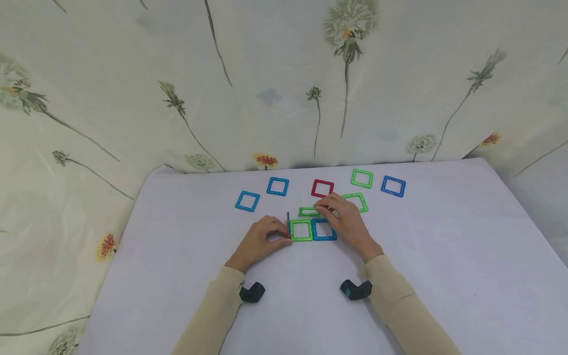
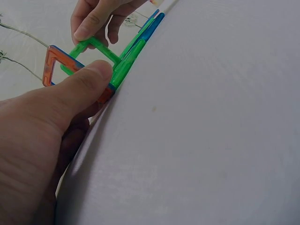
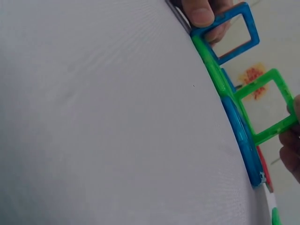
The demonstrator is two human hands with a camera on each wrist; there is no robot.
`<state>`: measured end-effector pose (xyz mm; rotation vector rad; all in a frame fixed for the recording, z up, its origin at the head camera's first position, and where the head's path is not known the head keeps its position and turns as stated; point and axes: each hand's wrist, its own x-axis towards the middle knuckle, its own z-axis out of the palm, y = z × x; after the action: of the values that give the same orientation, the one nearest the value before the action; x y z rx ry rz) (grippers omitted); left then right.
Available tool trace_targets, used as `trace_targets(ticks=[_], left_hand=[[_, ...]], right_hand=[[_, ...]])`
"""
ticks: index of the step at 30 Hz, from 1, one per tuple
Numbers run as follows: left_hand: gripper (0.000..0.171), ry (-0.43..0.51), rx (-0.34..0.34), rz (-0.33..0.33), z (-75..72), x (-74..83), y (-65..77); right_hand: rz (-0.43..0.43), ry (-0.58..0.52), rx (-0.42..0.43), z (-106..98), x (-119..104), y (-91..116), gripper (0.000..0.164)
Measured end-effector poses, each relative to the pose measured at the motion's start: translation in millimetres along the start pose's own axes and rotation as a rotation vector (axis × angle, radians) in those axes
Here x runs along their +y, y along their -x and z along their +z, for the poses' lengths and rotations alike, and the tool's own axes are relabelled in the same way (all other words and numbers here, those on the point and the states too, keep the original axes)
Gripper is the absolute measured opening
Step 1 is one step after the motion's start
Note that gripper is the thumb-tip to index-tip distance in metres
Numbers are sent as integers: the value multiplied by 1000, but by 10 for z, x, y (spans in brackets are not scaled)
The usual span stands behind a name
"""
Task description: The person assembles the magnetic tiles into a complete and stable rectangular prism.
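Two square open-frame building tiles lie flat side by side, a green tile [image 1: 301, 239] and a blue tile [image 1: 324, 238]. At the green one's left edge stands an upright tile [image 1: 288, 222], orange on the side facing the left wrist camera [image 2: 48, 65] and blue on the side facing the right [image 3: 255, 35]. My left hand [image 1: 262, 240] pinches its near lower corner between thumb and fingers. Behind the flat pair, my right hand [image 1: 348, 224] pinches a second green tile [image 3: 280, 83] by its upper right part, holding it upright with its lower edge close to them.
Farther back on the white table [image 1: 177, 276] lie loose tiles: two blue ones [image 1: 247, 210] [image 1: 277, 194] at left, a red one [image 1: 322, 181], two green ones [image 1: 362, 185] [image 1: 365, 203] and a blue one [image 1: 393, 194] at right. A flowered backdrop [image 1: 284, 74] rises behind.
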<state>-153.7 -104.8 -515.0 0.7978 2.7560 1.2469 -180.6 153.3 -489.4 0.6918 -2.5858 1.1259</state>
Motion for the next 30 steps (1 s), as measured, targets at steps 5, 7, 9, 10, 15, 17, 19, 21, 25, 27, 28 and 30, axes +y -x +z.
trace_targets(ticks=[5,7,9,10,15,17,19,21,25,27,28,30], left_hand=[[18,5,5,7,9,0,1],[17,8,8,14,13,-4,2],[18,10,10,18,14,-6,3],[17,9,10,21,15,-8,4],[17,4,9,21,1,3,3],[17,2,8,16,-6,9,3],[17,-2,6,12,-9,9,3],[17,1,3,11,-10,6,2],[17,11,3,15,-5,-4,-2],[17,14,4,18,-2,-8,-4],[17,15,5,20,-2,-8,-5],[16,13,6,22,0,-8,-7]], right_hand=[[12,2,3,19,2,-1,17],[16,6,-2,28,0,-5,16],[21,1,-8,36,-4,-9,15],[19,-3,-9,40,-6,-12,15],[16,-8,-9,49,-22,-25,14],[16,-2,-10,51,-31,-31,14],[13,-6,-10,56,-41,-37,14],[9,-7,-11,63,-52,-45,14],[10,-11,-14,73,-69,-52,15],[13,-11,-16,80,-68,-53,15],[15,-10,-18,81,-67,-53,15],[20,-8,-21,85,-64,-53,15]])
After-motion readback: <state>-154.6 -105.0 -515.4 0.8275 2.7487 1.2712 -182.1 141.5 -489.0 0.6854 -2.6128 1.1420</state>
